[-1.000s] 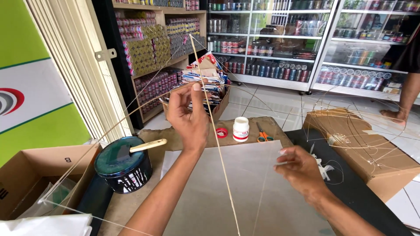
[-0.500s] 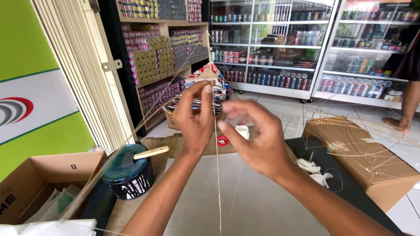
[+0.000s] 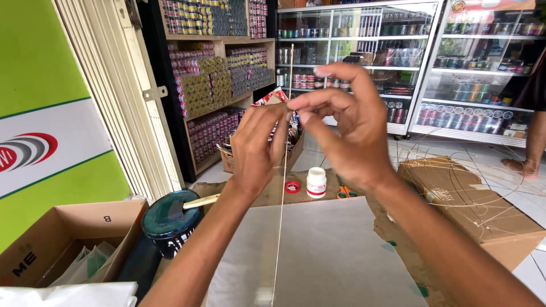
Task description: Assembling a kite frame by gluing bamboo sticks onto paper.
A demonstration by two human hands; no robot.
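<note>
A shop with glass-fronted coolers and stocked shelves lies behind a tabletop carrying a grey sheet, a dark tin and a small white bottle. Both hands are raised above it: the left hand and right hand pinch a thin upright stick between their fingers, which runs from above the hands down across the sheet.

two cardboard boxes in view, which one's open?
The cardboard box at lower left, beside the dark tin: its flaps stand up and pale bags show inside. The box at right is closed, thin sticks lying across its top.
</note>
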